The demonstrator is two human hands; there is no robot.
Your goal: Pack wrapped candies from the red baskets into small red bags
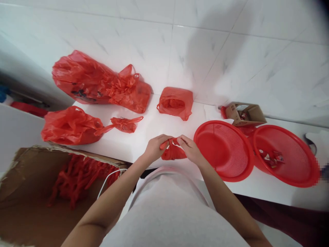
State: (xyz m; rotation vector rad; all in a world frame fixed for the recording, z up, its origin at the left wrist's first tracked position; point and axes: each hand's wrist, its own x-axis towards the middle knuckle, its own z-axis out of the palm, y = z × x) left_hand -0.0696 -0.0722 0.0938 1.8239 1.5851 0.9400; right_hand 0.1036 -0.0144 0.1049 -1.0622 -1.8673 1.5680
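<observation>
At the table's front edge, a small red plastic bag [174, 153] hangs between my two hands. My left hand [157, 147] is closed on its left handle, and my right hand [189, 148] pinches the right one. What lies inside this bag is hidden. Farther back, an open red bag [177, 101] with crumpled red plastic in it stands against the wall. To the left lies a small knotted red bag [125, 125]. Just right of my right hand stands a red mesh basket [238, 151].
A second red basket [300, 157] holds a few small wrapped items. Behind is a small cardboard box [257, 116]. Large red bags [82, 77] and another [72, 127] fill the left side. Below left, an open carton [28, 161] holds several red bags. A white cable [105, 181] crosses its edge.
</observation>
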